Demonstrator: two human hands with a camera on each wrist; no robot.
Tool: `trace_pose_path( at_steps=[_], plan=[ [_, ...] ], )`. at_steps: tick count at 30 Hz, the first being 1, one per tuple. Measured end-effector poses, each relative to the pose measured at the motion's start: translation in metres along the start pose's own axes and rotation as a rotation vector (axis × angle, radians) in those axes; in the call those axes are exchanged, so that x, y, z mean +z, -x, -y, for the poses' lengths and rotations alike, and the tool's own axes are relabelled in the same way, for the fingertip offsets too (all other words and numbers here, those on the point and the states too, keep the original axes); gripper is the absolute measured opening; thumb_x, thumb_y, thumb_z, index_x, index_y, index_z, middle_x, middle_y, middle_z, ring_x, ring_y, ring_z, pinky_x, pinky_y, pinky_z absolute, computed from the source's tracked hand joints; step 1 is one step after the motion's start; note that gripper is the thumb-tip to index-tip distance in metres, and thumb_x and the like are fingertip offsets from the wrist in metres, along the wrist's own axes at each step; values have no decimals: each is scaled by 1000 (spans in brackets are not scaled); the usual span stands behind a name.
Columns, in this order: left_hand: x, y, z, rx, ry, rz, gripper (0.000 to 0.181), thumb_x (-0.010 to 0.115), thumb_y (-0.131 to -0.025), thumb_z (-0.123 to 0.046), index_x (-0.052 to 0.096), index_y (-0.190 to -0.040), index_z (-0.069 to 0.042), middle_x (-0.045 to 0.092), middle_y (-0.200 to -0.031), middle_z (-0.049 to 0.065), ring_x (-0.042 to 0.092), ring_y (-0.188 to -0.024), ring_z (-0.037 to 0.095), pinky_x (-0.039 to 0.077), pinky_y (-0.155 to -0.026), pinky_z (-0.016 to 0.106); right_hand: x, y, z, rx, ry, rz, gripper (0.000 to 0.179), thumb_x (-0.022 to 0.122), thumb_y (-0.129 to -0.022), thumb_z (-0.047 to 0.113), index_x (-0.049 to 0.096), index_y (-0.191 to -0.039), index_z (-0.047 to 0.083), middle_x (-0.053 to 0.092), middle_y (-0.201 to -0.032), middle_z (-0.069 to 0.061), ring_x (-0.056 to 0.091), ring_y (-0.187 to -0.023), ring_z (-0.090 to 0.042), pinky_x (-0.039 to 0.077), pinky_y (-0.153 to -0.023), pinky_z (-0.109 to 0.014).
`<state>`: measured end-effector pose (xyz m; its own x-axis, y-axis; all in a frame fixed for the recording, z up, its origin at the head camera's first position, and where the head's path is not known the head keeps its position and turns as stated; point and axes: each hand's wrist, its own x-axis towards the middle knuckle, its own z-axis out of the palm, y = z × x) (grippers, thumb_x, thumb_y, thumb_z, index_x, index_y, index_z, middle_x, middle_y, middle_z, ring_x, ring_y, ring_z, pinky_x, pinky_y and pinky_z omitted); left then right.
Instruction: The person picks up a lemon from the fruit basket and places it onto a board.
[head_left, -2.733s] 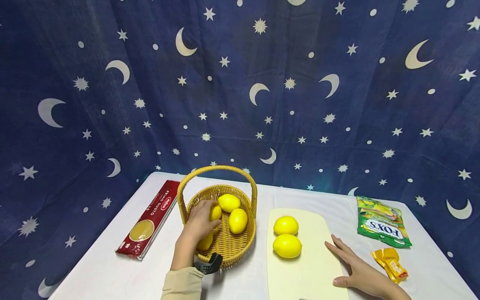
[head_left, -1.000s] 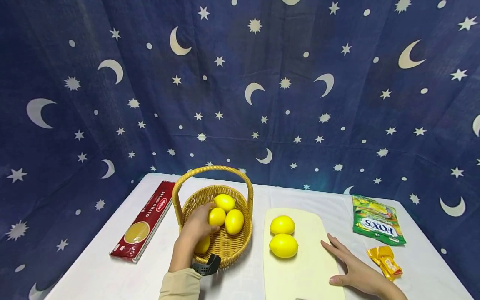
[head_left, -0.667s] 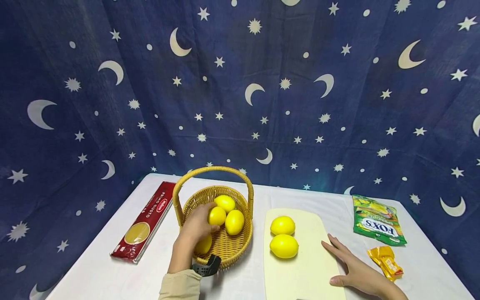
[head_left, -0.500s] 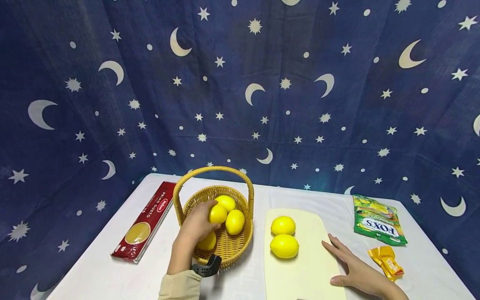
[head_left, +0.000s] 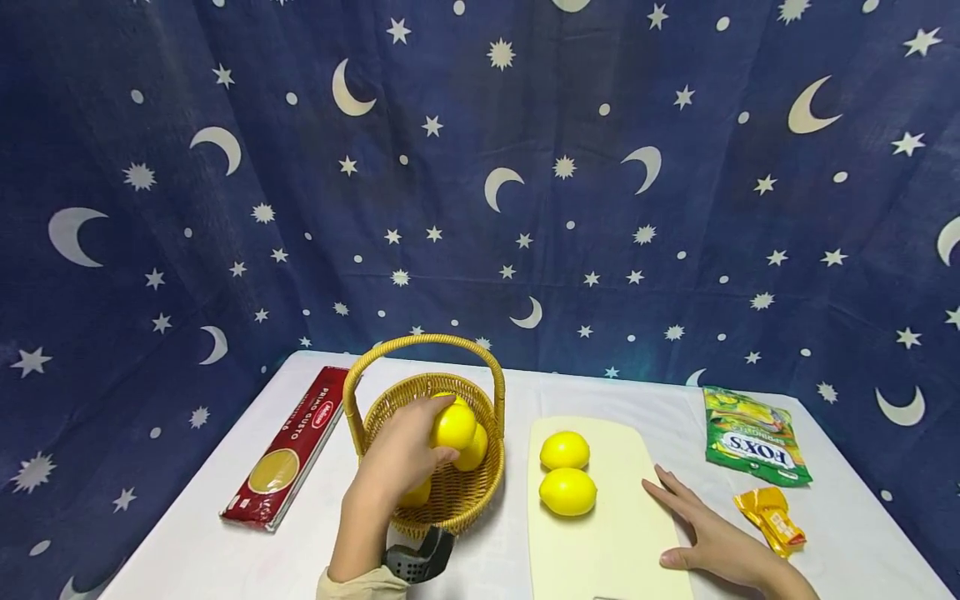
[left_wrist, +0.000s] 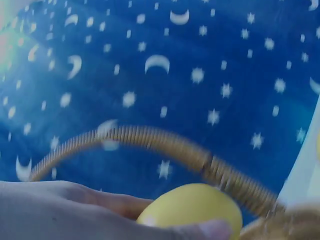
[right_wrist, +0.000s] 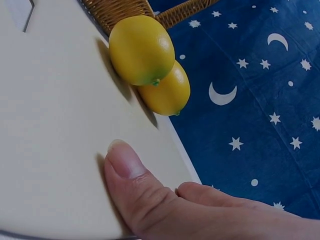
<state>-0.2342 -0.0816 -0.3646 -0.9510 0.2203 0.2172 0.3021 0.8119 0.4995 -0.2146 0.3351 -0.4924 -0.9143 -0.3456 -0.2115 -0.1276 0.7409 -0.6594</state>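
Observation:
My left hand (head_left: 405, 446) grips a lemon (head_left: 454, 427) just over the inside of a wicker basket (head_left: 487, 492). In the left wrist view the same lemon (left_wrist: 192, 207) sits between thumb and fingers, below the basket's arched handle (left_wrist: 165, 142). Other lemons lie in the basket, partly hidden by the hand and the held one. Two more lemons (head_left: 565, 450) (head_left: 567, 492) lie side by side on a cream cutting board (head_left: 615, 550). At the board's right edge rests my right hand (head_left: 712, 537), fingers spread and holding nothing; its thumb (right_wrist: 125, 165) lies on the board.
A red pasta packet (head_left: 288, 454) lies left of the basket. Right of the board are a green Fox's bag (head_left: 756, 437) and a small orange packet (head_left: 772, 521). Part of a metal blade (right_wrist: 20, 12) shows on the board. A starry curtain (head_left: 480, 167) hangs behind the table.
My left hand has lifted the lemon up and slightly right from among the others in the basket. The right hand has stayed on the board's edge.

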Motion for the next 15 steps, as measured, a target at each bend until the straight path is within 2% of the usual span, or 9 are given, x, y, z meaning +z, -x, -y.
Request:
trace_pose_path(
  at_steps=[2,5,8,11,13,15],
  plan=[
    [2,2,-14,61,7,15,59,82,-72,-16,59,-126,-12,65,-118,6,60,-105,24,48,-93,44,0,1,0,-3,-2,0,95,77,-70,44,32,-148,11,4,-157,-26,4,-139,-55,9,-101,-75],
    [12,6,-35,164,-14,5,60,81,-74,-17,58,-129,-16,63,-119,1,60,-105,20,49,-93,41,0,1,-1,-2,0,1,96,77,-70,44,32,-148,11,3,-157,-25,4,-139,-54,9,-101,-75],
    [31,12,-54,289,-49,-54,65,80,-75,-21,53,-134,-19,60,-126,-2,59,-112,17,49,-97,37,0,1,-1,5,4,-7,96,77,-70,45,32,-148,13,3,-157,-24,4,-139,-54,10,-102,-75],
    [54,23,-63,409,-17,-80,69,80,-75,-25,48,-136,-18,59,-128,-3,58,-115,14,48,-98,33,-1,1,0,3,14,-21,97,78,-68,45,33,-148,14,5,-157,-24,5,-140,-53,11,-102,-74],
    [69,31,-63,434,47,-39,69,80,-75,-26,46,-135,-17,60,-127,-2,59,-113,12,49,-96,31,-1,1,1,-1,15,-25,97,78,-68,46,33,-148,14,5,-157,-23,5,-140,-53,10,-102,-74],
    [81,38,-60,411,129,47,67,79,-75,-29,45,-133,-18,60,-125,-3,59,-111,9,50,-94,29,-1,1,1,-2,18,-27,97,78,-68,46,33,-148,14,5,-157,-23,5,-140,-53,11,-102,-74]
  ],
)
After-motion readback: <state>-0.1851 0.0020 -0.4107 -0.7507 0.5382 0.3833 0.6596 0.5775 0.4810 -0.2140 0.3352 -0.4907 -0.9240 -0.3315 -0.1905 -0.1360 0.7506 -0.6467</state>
